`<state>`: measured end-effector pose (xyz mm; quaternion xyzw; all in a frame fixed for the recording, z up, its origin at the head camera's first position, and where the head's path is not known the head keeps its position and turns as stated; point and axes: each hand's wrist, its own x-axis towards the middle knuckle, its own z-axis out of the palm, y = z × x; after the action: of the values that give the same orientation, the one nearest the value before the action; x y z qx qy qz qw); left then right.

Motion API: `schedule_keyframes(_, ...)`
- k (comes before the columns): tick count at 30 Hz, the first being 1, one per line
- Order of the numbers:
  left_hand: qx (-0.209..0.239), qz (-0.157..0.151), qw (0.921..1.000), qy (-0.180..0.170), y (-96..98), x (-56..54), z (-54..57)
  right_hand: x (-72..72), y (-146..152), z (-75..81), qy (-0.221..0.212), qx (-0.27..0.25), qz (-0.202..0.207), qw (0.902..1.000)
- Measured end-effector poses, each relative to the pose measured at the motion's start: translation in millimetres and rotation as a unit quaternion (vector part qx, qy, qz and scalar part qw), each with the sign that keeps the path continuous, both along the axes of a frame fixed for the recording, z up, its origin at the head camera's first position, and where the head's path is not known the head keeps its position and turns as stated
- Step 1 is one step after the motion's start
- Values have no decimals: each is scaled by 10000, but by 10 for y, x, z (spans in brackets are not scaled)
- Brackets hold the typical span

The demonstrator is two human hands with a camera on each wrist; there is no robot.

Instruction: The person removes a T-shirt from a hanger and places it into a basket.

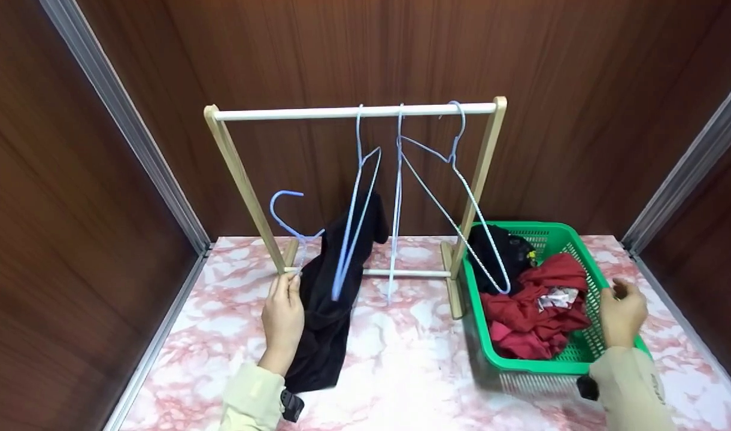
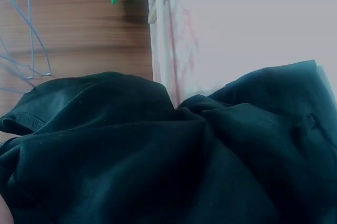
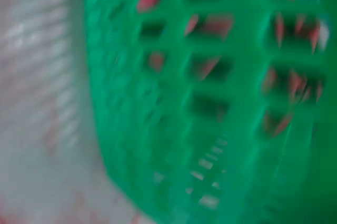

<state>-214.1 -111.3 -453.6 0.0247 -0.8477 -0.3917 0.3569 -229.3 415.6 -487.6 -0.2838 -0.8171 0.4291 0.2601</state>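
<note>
Two hands: left (image 1: 283, 317) pinching black garment (image 1: 326, 311)

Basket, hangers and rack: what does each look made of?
The basket looks like moulded green plastic: its walls are a glossy open lattice. The hangers seem to be thin wire with a pale blue coating, probably plastic over metal; their lines are slim and bent. The rack looks like pale unfinished wood in its side posts, with a white round rail across the top, its material unclear.

Black garment (image 1: 326, 311), pale blue hangers (image 1: 356, 197), green basket (image 1: 572, 359), red cloth (image 1: 536, 311), pink-veined marble tabletop (image 1: 401, 365).
</note>
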Motion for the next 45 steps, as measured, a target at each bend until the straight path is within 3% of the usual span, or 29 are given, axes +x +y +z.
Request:
schedule_keyframes(2,-64,-50,10000,-16,6,9,-22,-43,-99,27,328,41,-37,9994)
schedule_keyframes(6,-251,-140,9996,-3,21,16,-70,-108,-284,70,757,232,275,9965)
schedule_keyframes(12,-408,-207,9988,-169,90,27,-123,-116,-493,125,531,525,876,9934)
schedule_keyframes(18,-346,-382,9984,-241,158,37,-176,-148,-741,217,535,531,1773,9813)
schedule_keyframes(24,-257,-538,9980,-203,176,58,-233,-218,-1083,280,654,431,2611,9621)
schedule_keyframes(31,-232,-550,9980,-229,171,102,-302,-242,-1582,264,763,485,3511,9320)
schedule_keyframes(35,-223,-672,9972,-227,165,124,-346,-248,-1888,235,514,574,3917,9168)
schedule_keyframes(39,-265,-735,9966,-273,179,144,-386,-261,-2162,201,412,798,4340,8964)
schedule_keyframes(43,-288,-774,9962,-290,208,155,-404,-271,-2378,167,579,960,4757,8724)
schedule_keyframes(45,-254,-814,9958,-323,220,157,-408,-277,-2460,151,649,986,4851,8665)
